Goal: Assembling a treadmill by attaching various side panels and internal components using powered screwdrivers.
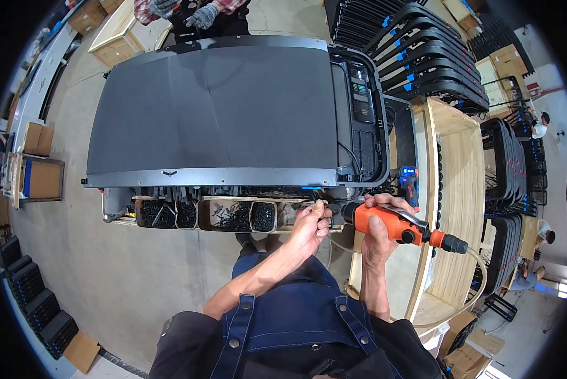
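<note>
Pointing to the left, the orange driver was held in front of the treadmill's near edge, to the right of the bins. Its body was clasped by the right hand, the grip closed around it with the thumb laid along the tool. From the driver's right end, a pale hose was led downward in a curve. Just beside the driver's nose, the left hand was raised; its grip was closed, fingertips brought together, but whether a small part was pinched there could not be told. Along the treadmill's near edge, dark fasteners were held in the bins. The treadmill's top was mostly covered by a wide dark belt. Beyond the driver, a blue and black drill was placed near a wooden crate, and farther off black frames were stacked. Across the treadmill, a co-worker's gloved hand was seen. At the far left, cartons were set.
</note>
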Tool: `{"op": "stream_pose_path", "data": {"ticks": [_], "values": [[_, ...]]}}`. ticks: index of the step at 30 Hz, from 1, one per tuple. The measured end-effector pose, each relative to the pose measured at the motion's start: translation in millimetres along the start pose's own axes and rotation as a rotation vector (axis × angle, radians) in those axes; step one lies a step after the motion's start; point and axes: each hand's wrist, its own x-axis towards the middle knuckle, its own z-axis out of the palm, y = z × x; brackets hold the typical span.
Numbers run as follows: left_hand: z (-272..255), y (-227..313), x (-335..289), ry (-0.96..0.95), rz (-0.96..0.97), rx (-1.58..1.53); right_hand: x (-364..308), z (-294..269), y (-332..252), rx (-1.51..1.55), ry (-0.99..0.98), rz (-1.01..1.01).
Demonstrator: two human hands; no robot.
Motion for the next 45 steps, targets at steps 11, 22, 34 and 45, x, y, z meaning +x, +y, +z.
{"op": "stream_pose_path", "data": {"ticks": [11,22,34,45], "values": [[9.6,16.7,60.0,-0.123,-0.191,-0.215,41.8,28.1,23.4,-0.405,-0.149,-0.002],[-35.7,16.3,-7.5,0.018,0.001,0.445,79.2,53.5,38.0,-0.332,-0.528,0.156],[-51.0,47.4,-64.1,-0.081,0.006,0.687,84.0,42.1,40.8,-0.345,-0.619,0.124],[-56.6,60.0,-82.6,-0.063,0.184,0.482,78.3,46.1,14.9,-0.14,-0.457,0.261]]}}
